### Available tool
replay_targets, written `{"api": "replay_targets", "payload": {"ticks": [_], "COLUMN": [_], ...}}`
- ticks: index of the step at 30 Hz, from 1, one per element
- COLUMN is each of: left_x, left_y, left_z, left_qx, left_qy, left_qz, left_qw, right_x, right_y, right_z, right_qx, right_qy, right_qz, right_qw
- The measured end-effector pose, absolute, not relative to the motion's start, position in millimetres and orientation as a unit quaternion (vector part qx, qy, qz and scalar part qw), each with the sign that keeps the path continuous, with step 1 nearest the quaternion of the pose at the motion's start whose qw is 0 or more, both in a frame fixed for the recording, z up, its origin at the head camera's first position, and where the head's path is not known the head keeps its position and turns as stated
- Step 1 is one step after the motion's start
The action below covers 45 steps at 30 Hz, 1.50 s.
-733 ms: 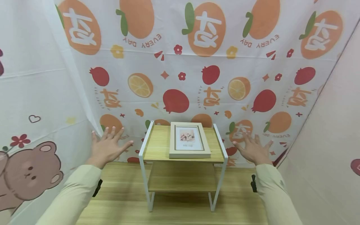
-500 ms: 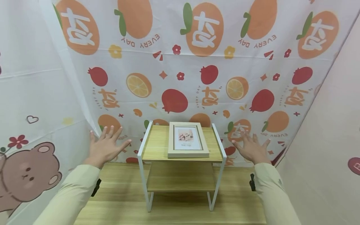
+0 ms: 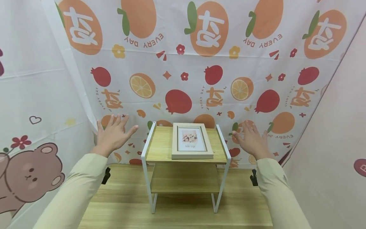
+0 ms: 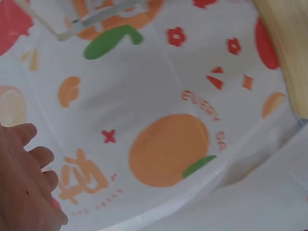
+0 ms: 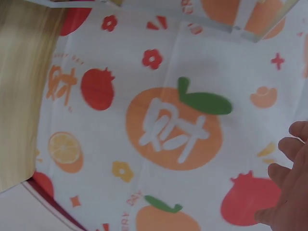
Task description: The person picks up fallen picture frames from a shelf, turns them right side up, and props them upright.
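Observation:
In the head view a cream picture frame (image 3: 176, 140) with a flower print lies flat on the top shelf (image 3: 160, 143) of a small two-tier rack. My left hand (image 3: 112, 136) is raised to the left of the rack, fingers spread, holding nothing. On the other side my right hand (image 3: 253, 141) is held up with its fingers straight and nothing in it. Both hands are apart from the rack and the frame. In the left wrist view my left hand (image 4: 24, 183) shows at the lower left edge; in the right wrist view my right hand (image 5: 288, 187) is at the right edge.
The rack has white metal legs (image 3: 148, 184) and a lower wooden shelf (image 3: 184, 179). It stands on a wood-grain surface (image 3: 123, 194). A fruit-print cloth (image 3: 177, 57) hangs behind, with a bear-print cloth (image 3: 34, 171) at left and a pale wall (image 3: 337, 133) at right.
Both hands have risen slightly and moved a little inward toward the rack. The right hand's fingers are closer together than before. The picture frame and rack have stayed put.

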State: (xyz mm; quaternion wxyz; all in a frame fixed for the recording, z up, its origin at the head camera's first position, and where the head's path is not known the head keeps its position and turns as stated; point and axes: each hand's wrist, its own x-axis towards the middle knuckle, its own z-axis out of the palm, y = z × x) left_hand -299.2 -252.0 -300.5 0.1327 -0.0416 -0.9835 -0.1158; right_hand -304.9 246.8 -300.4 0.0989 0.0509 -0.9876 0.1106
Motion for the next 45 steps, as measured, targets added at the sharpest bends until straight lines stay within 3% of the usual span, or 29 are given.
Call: {"api": "replay_targets", "payload": {"ticks": [7,17,34,45], "left_x": [-305.3,-310.6,-319.4,-319.3], "left_y": [-222.9,-188.0,-157.0,-153.6], "left_z": [-278.9,-274.2,-294.9,-308.6], "left_qx": [-0.058,-0.093,-0.186,-0.191], "left_qy": [-0.978,-0.977,-0.958,-0.950], "left_qz": [-0.141,-0.119,-0.194,-0.244], "left_qw": [0.144,0.151,0.096,0.048], "right_x": [-307.0,-306.9,-312.4,-311.7], "right_y": [220.3,183.0,155.1,149.1], "right_z": [-287.1,-283.1,-302.5,-316.7], "right_qx": [0.073,0.102,0.185,0.204], "right_qy": [-0.983,-0.985,-0.977,-0.971], "right_qz": [0.107,0.073,0.056,0.092], "right_qw": [0.131,0.115,0.090,0.080]}}
